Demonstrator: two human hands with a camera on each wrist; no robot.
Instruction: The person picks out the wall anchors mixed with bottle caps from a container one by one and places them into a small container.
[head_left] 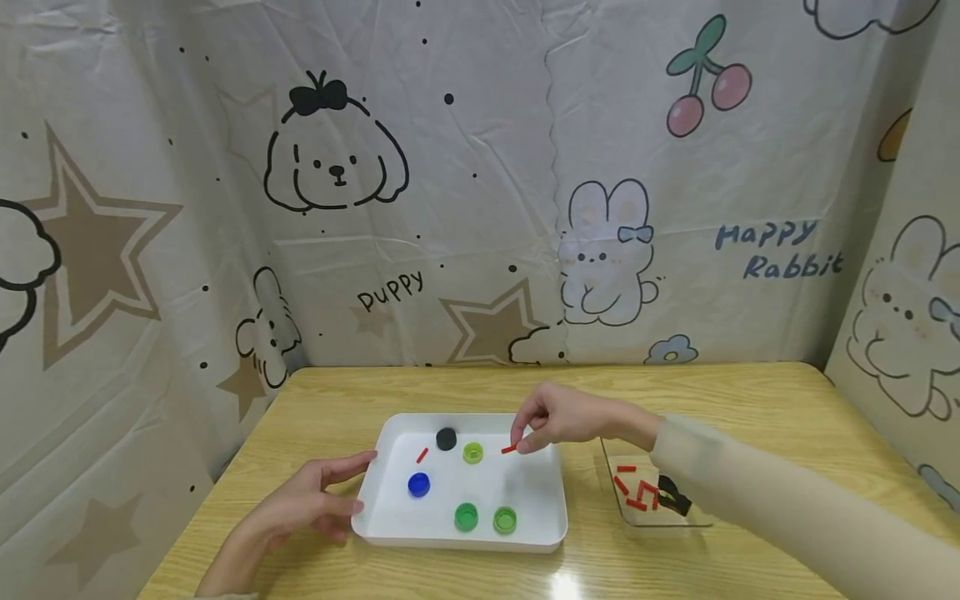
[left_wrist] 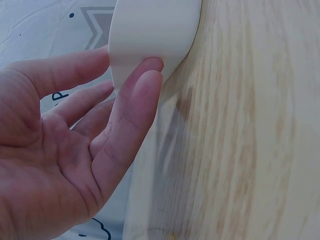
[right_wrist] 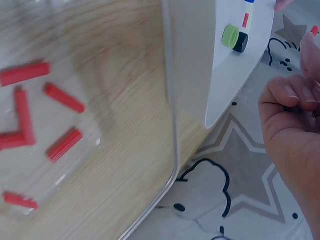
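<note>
Over the right part of a white tray [head_left: 465,543], my right hand [head_left: 558,417] pinches a small red stick [head_left: 509,449] between thumb and fingertips. My left hand [head_left: 303,498] rests against the tray's left end, its fingers fairly straight; the left wrist view shows fingertips touching the tray wall [left_wrist: 150,30]. Inside the tray lie a black round cap [head_left: 446,439], a blue cap [head_left: 419,485], a yellow-green cap [head_left: 472,452], two green caps [head_left: 467,517] and another red stick [head_left: 422,456].
Right of the tray stands a clear shallow container [head_left: 667,526] with several red sticks [head_left: 636,505] and black pieces [head_left: 673,497], partly hidden under my right sleeve. Everything is on a wooden table [head_left: 337,400]. A printed curtain [head_left: 480,208] hangs behind.
</note>
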